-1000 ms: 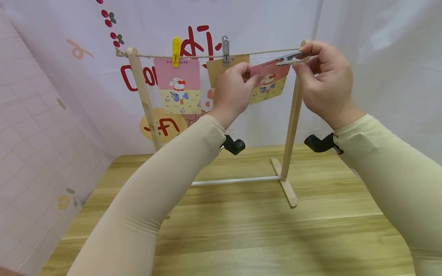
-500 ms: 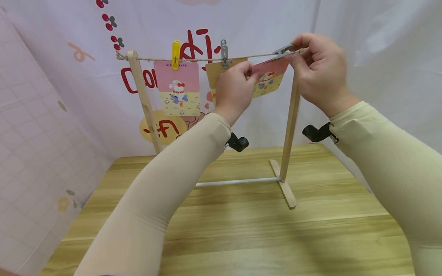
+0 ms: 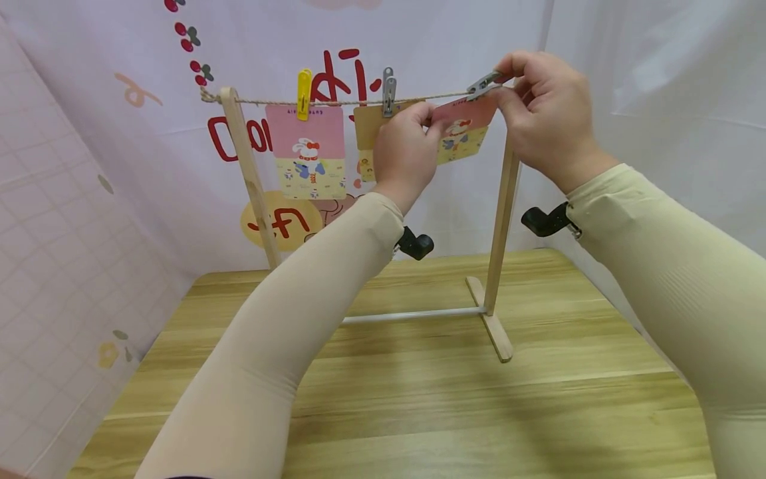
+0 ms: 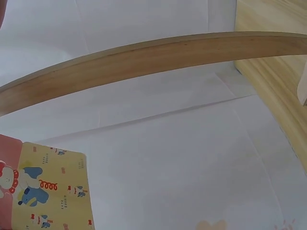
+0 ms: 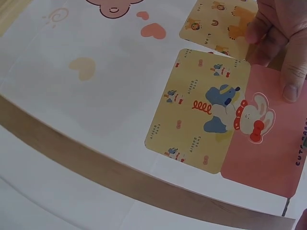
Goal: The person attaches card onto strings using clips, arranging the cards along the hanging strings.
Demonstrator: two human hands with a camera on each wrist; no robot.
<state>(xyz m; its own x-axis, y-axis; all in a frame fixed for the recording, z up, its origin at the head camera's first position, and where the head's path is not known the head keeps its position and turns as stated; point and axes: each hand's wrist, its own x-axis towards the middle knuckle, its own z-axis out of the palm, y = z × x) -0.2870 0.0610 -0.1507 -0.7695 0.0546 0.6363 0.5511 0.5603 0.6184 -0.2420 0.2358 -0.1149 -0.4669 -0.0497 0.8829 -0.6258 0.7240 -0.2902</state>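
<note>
My left hand pinches the left edge of a pink and yellow card with a rabbit on it, held up at the twine. With thumb and fingers my right hand pinches a grey clothespin at the card's top edge; whether its tips straddle the twine I cannot tell. In the right wrist view the card shows whole, the left thumb on its pink half. Only the card's yellow end and some pink appear in the left wrist view.
On the same twine hang a pink and yellow card under a yellow clothespin and a tan card under another grey clothespin. Wooden posts with a white crossbar stand on the wooden table.
My right hand has moved left and slightly up with the grey clothespin, which now tilts more steeply at the card's top. The card has shifted a little left; my left hand still pinches it.
</note>
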